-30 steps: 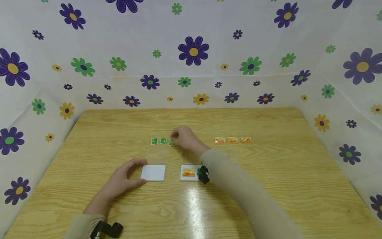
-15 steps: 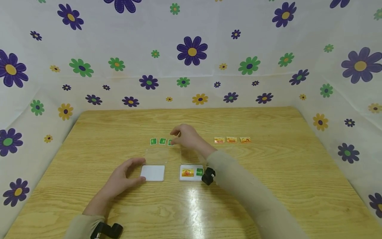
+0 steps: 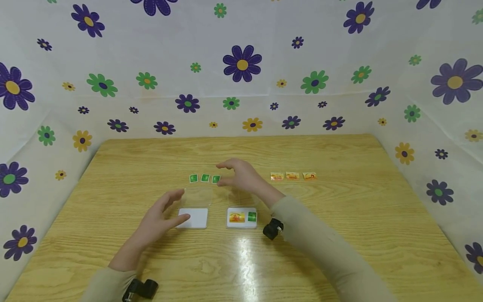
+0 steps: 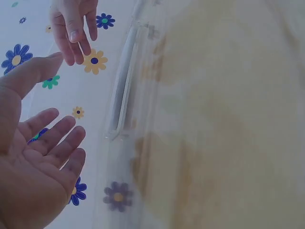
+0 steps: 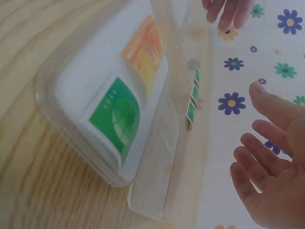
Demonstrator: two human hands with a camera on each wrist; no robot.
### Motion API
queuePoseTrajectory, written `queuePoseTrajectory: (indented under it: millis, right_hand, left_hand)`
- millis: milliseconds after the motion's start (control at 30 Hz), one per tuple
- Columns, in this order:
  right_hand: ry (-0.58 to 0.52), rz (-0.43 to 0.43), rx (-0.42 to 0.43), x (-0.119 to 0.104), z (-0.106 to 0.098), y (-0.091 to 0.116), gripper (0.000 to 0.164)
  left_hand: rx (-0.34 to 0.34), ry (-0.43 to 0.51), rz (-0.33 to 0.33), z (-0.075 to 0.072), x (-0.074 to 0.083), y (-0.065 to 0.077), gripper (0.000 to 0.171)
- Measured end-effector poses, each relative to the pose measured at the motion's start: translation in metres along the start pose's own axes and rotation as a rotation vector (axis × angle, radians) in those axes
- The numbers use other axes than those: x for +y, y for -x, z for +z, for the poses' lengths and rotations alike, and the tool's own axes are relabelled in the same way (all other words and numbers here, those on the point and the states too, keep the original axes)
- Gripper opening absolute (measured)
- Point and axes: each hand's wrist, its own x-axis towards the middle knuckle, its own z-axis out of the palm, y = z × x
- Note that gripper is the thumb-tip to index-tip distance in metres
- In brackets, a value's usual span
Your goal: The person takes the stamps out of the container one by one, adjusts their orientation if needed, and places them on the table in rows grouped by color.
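Observation:
My left hand [image 3: 158, 216] is over the left edge of a clear plastic case [image 3: 197, 220] with a white insert, its thumb overlapping the white. Its fingers are spread with nothing between them. My right hand [image 3: 243, 176] hovers, fingers apart and holding nothing, beside the rightmost green stamp [image 3: 215, 179] of a short row. The thumb tip is right at that stamp's edge. Below this hand lies a second open case [image 5: 76, 81], bearing an orange-yellow stamp [image 3: 237, 217] on the left and a green stamp [image 3: 252, 217] on the right.
Each case has its transparent lid [image 3: 198, 197] folded back on the far side. Three orange-yellow stamps [image 3: 292, 176] lie in a row at the right. Flower-printed cloth [image 3: 241, 113] walls the wooden table [image 3: 339, 235] on three sides.
My right hand's fingers have spread away from the green stamp, and its forearm has shifted right. My left hand has loosened from the left case's edge, its thumb moving over the white insert.

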Motion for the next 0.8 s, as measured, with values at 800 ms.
queuePoseTrajectory:
  millis: [800]
  right_hand:
    - [-0.061, -0.023, 0.035, 0.016, -0.007, 0.04, 0.056]
  left_hand:
    - [0.0, 0.063, 0.108, 0.042, 0.044, -0.023, 0.07]
